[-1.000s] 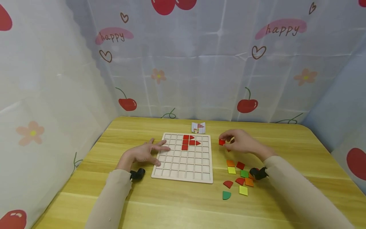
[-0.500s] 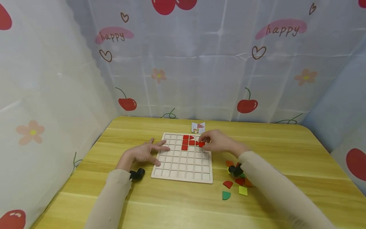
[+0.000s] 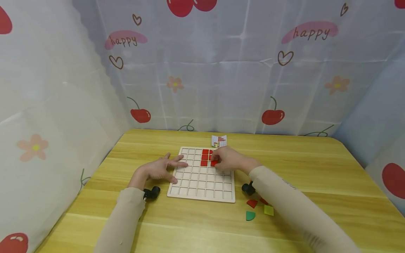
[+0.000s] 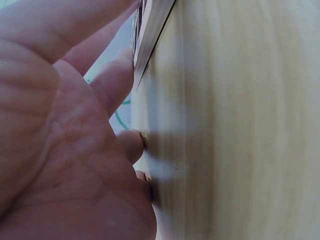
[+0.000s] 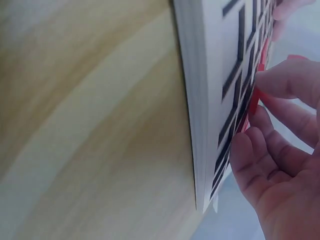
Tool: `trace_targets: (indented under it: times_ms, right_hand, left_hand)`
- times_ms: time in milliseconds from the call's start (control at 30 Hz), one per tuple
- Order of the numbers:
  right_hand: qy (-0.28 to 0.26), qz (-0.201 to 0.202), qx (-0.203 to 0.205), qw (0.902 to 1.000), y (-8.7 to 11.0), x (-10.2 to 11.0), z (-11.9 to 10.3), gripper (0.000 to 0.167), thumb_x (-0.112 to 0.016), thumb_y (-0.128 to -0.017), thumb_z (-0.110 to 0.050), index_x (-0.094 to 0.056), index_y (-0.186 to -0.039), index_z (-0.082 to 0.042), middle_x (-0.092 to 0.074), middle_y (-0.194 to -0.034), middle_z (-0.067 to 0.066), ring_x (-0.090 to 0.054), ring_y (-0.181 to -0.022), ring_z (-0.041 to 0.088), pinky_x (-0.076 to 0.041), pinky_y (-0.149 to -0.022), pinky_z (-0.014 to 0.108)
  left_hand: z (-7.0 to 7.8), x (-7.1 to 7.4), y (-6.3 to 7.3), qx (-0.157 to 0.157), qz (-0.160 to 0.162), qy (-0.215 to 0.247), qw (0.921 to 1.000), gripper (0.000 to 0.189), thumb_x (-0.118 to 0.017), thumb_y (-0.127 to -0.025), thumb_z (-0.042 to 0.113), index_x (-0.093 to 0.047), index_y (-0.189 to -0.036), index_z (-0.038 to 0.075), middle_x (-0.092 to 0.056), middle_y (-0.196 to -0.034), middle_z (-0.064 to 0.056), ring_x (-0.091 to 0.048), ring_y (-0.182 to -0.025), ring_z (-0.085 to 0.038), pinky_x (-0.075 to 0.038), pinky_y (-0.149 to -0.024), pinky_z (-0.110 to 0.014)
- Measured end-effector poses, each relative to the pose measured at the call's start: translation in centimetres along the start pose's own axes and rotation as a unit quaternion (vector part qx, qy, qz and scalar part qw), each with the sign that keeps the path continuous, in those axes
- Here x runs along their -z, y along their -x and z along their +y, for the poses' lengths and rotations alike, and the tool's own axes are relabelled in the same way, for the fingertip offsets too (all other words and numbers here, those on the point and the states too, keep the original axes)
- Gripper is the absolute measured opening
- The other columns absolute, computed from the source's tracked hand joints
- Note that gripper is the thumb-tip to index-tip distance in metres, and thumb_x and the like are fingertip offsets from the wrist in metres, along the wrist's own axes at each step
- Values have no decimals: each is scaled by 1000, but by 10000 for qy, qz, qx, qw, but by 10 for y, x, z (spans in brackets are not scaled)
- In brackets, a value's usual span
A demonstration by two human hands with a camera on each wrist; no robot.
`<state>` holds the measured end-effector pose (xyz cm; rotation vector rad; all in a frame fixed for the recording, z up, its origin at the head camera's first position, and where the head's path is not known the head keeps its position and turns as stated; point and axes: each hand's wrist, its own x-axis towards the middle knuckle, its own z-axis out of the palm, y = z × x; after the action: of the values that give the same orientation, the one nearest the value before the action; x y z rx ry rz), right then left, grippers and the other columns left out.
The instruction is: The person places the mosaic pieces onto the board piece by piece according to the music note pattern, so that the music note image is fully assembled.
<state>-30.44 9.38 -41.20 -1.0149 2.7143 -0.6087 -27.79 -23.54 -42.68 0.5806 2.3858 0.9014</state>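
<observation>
right hand: the right hand reached over the grid board, fingers curled, pinching a red tile at a cell just right of the red pieces already set; in the right wrist view the fingertips held the tile's red edge against the board face.
left hand: the left hand lay flat, fingers straight and spread, fingertips on the board's left edge; the left wrist view showed the fingers pressed against the board's rim and the table.
tile in hand: it sat low over the third row, beside the placed red tiles; whether it was fully seated in its cell could not be told.
doing it well: it looked best to square the tile to the cell walls, lower it flat rather than on one corner, and keep the left hand steadying the board so it did not slide.
risk: a tilted tile could catch on a rib or nudge the neighbouring pieces.
nearby: a pattern card stood behind the board; loose pieces, a green one, a red one and a yellow one, lay on the wooden table to the right.
</observation>
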Motion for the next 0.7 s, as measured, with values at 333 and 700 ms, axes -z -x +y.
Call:
trace_targets:
  times_ms: [333,700]
  right_hand:
    - [241,-63,84,9997,0,-2,-9,19,-71,-96,-9,-77,-114,-10,-70,-107,4,-57,-94,16,-52,-87,35]
    - [-199,55,177,9996,12,11,-4,24,-64,-102,-14,-75,-122,-8,-73,-119,7,-65,-100,17,-55,-89,36]
  left_hand:
    - [-2,1,0,-41,-7,-41,10000,70,-85,-84,24,-57,-146,41,-15,-173,12,21,-158,-39,8,-117,-78]
    - [1,1,0,-29,-28,-30,10000,70,-85,-83,24,-58,-146,41,-15,-173,12,21,-158,-39,7,-118,-78]
